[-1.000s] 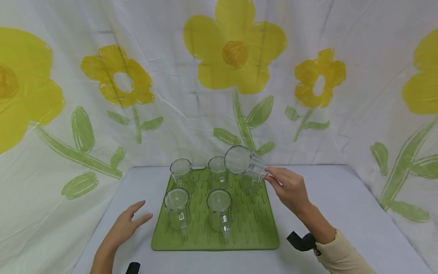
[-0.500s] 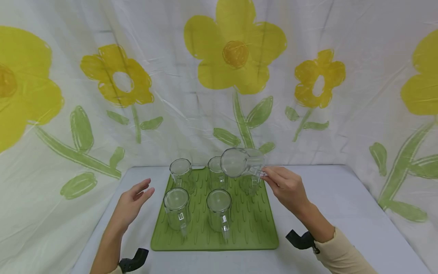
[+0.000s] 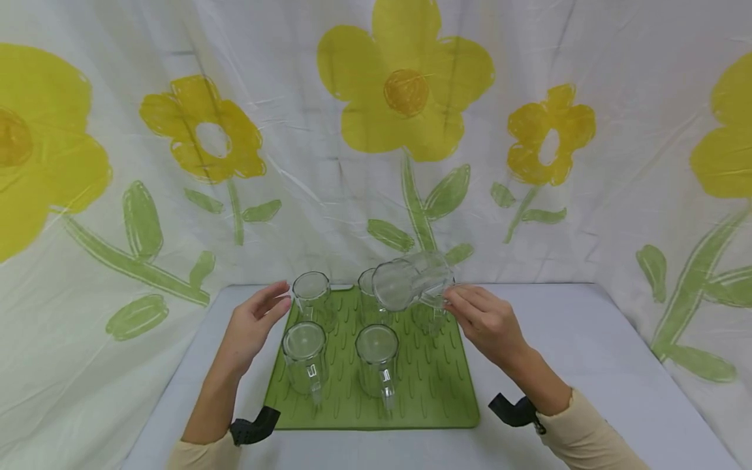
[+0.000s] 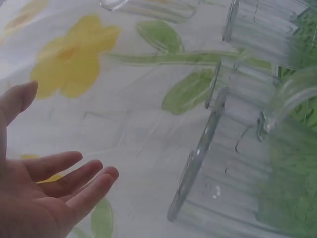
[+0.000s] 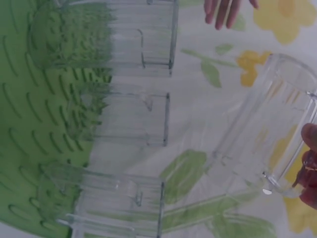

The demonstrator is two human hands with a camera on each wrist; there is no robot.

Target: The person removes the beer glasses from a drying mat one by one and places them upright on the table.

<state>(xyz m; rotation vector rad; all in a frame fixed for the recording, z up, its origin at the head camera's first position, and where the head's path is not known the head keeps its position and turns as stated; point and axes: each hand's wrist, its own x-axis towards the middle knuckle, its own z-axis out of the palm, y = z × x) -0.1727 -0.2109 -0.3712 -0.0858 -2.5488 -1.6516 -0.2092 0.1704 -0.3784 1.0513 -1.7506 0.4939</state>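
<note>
In the head view my right hand pinches the handle of a clear glass mug, holding it tilted on its side above the back of a green ribbed mat. The right wrist view shows this mug slanting, with fingertips at its handle. My left hand hovers at the mat's left side, fingers extended and holding nothing, close to the back left mug. More glass mugs stand on the mat, among them a front left one and a front middle one; they look upside down.
Another mug stands at the back right of the mat, partly behind the held one. The mat lies on a white table. Behind it hangs a white cloth with yellow flowers.
My left hand has risen and moved rightward toward the mat and mugs. The held mug has shifted slightly left and turned more onto its side, still in my right hand.
</note>
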